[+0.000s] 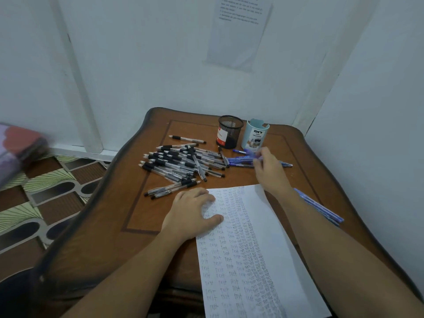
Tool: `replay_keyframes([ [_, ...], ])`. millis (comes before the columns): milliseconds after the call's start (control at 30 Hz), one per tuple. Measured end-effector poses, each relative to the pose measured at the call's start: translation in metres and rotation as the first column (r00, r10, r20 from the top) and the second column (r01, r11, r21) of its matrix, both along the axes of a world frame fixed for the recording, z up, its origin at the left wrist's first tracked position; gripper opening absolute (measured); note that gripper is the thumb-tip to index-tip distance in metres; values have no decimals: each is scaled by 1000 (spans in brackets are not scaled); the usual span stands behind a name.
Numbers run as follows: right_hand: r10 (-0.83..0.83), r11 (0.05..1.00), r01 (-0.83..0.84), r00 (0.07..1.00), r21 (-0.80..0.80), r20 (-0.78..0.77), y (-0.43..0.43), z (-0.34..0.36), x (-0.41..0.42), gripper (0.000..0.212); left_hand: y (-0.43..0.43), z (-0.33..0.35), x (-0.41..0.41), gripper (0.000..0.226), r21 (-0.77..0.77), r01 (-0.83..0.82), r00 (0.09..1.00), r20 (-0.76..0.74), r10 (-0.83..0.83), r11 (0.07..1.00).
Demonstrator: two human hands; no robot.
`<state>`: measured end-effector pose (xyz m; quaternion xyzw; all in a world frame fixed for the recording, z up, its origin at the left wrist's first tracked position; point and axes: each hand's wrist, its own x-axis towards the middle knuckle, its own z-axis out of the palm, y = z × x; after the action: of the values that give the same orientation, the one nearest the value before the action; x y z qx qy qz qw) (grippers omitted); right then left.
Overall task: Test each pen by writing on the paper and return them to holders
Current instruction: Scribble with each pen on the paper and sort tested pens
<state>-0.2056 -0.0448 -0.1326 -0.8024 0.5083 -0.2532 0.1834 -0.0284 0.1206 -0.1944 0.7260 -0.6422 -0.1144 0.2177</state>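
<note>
A white paper [252, 249] covered in rows of the word "test" lies on the wooden table [110, 226]. My left hand [195, 212] rests flat on its top left corner, fingers spread. My right hand [268, 168] reaches over a small heap of blue pens [241, 159] beside the holders, its fingers curled on one of them. A big pile of black pens [181, 164] lies at the table's middle. Behind stand a black mesh holder [229, 131] and a light blue holder [254, 134]; no pens show above their rims.
More blue pens [321, 207] lie at the table's right side, partly under my right forearm. A single black pen [187, 139] lies apart behind the pile. White walls close in behind and to the right. Patterned floor shows at the left.
</note>
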Motion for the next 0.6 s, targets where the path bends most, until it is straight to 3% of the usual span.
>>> replay_keyframes([
  [67,-48,998,42,987,43,150,8,14,-5,43,1,1,0,61,0,-2,1000,6,2,1000],
  [133,-93,995,84,979,59,184,15,26,-9,63,2,1,-1,60,-7,-2,1000,6,2,1000],
  [267,-176,984,169,951,49,254,29,34,-17,55,5,2,-2,58,-10,-3,1000,-7,3,1000],
  [433,-55,992,-1,896,127,440,42,37,-22,33,7,3,-3,58,-24,-8,1000,-23,8,1000],
  [500,-134,966,-34,782,256,608,43,33,-23,31,8,4,-3,57,-37,-7,1000,-26,6,999],
  [567,-266,887,-161,588,433,764,46,26,-22,45,9,5,-4,55,-49,-7,1000,-26,6,999],
  [600,-330,848,-195,533,492,779,48,20,-22,56,9,5,-4,54,-50,-7,1000,-26,5,999],
])
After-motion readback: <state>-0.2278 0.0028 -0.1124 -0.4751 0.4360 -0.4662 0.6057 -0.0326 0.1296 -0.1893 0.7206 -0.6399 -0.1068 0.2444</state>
